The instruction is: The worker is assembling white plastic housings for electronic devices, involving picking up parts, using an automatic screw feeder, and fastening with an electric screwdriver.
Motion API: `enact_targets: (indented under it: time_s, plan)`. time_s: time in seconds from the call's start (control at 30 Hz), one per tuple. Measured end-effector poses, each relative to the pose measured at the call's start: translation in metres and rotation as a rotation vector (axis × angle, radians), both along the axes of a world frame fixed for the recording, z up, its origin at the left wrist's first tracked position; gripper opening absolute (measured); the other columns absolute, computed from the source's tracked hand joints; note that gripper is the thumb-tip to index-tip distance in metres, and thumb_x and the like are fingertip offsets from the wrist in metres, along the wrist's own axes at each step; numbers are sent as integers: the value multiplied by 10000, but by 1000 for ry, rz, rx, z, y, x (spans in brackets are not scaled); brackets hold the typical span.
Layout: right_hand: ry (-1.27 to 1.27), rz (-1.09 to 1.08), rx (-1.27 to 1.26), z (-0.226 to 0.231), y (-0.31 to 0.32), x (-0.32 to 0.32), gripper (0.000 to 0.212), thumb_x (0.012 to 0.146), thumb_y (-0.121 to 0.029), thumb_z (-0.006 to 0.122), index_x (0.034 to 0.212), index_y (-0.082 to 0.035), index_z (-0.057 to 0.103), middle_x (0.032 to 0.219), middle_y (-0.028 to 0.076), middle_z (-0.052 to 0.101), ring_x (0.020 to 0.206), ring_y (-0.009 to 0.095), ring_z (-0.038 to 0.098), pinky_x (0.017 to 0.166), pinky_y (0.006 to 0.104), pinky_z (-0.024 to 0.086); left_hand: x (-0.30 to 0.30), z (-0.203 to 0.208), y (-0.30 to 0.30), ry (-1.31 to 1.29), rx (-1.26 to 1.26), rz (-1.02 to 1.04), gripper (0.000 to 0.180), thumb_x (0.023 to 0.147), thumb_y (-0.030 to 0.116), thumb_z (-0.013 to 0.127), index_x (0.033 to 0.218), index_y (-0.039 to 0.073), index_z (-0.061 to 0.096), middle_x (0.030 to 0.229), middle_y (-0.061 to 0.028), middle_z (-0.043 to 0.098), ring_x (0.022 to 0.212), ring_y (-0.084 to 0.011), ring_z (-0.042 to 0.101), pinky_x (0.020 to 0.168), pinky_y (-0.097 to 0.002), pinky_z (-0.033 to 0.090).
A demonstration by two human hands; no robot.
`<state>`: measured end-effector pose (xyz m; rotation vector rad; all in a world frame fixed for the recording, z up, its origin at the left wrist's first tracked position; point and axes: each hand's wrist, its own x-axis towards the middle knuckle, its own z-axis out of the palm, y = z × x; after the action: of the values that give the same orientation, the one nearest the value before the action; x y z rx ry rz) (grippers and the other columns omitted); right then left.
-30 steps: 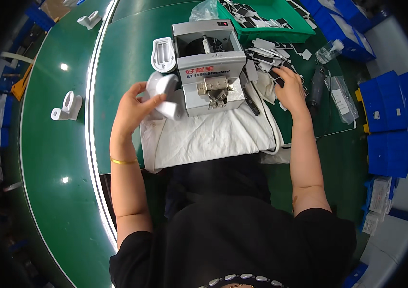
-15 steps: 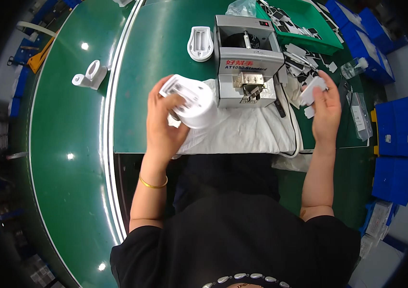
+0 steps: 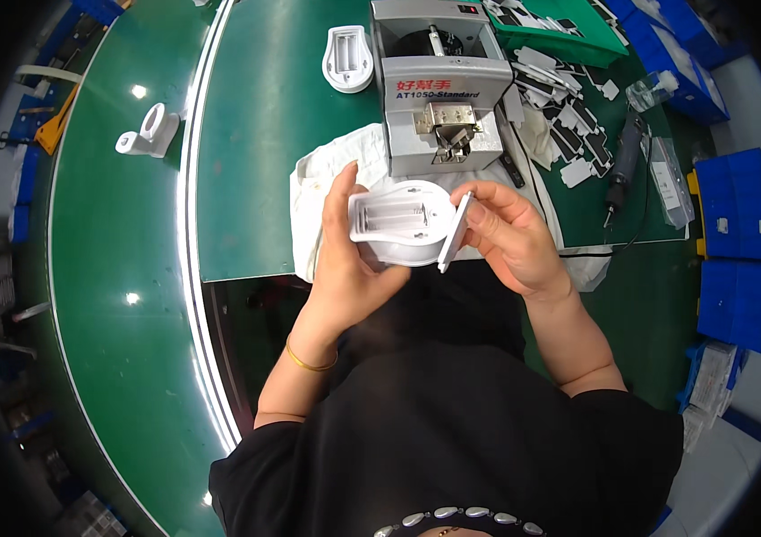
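Observation:
My left hand [image 3: 342, 273] is closed around a white plastic housing [image 3: 409, 252], thumb below and fingers at its left side. The housing's open battery compartment, with metal springs, faces up. Between the thumb and fingers of my right hand [image 3: 524, 246] is a thin white battery cover [image 3: 457, 237], tilted nearly edge-on. It is right beside the rounded end of the housing; whether the two touch, I cannot tell. Another white housing [image 3: 347, 61] of the same kind lies on the green table, left of a grey tabletop machine [image 3: 441, 97].
A white cloth [image 3: 334, 161] covers part of the table's front. Loose covers [image 3: 577, 134] lie right of the machine, below a green bin [image 3: 560, 45]. An electric screwdriver [image 3: 628, 161] and cable lie further right. A white two-part piece [image 3: 149, 134] stands on the left green surface.
My right hand has come left with the cover, up to the housing. The housing has moved slightly right and turned, its compartment now plainly visible. The electric screwdriver now shows at the right.

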<state>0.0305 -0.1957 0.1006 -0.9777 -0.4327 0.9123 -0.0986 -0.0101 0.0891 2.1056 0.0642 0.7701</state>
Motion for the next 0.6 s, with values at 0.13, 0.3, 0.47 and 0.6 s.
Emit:
enact_targets:
  time_s: [0.13,0.3,0.47,0.6]
  plan:
    - [6,0,-34,-2,-3,6,224,1037,-165,521,1205,-46,608,1038,68,653,966,157,624,822,327,522,-11,15,-7,210,-333,-158,1114,667,50,789,1551,-12,114,1376,-181,408,1294,-299,439,1107,-401,339]
    - [-23,-172,44,0,3,1,301,1059,-240,476,1323,-105,526,971,37,630,906,131,613,826,306,485,-7,10,-2,287,-613,-301,1027,699,28,792,1545,-3,211,1331,-119,438,1212,-237,503,1030,-343,423]
    - [18,-214,29,23,-7,20,389,1064,-203,448,1444,-125,416,931,32,592,886,118,600,818,266,466,0,-1,-15,178,-387,-184,865,640,29,812,1430,-3,462,1079,-73,540,987,-212,511,941,-302,427]
    - [-206,-332,-186,36,-15,26,577,1000,-57,519,1523,-93,275,1014,60,600,904,119,618,679,219,470,8,3,-24,11,-188,-11,886,592,7,786,1421,-13,474,1013,-51,538,913,-200,466,882,-287,423]
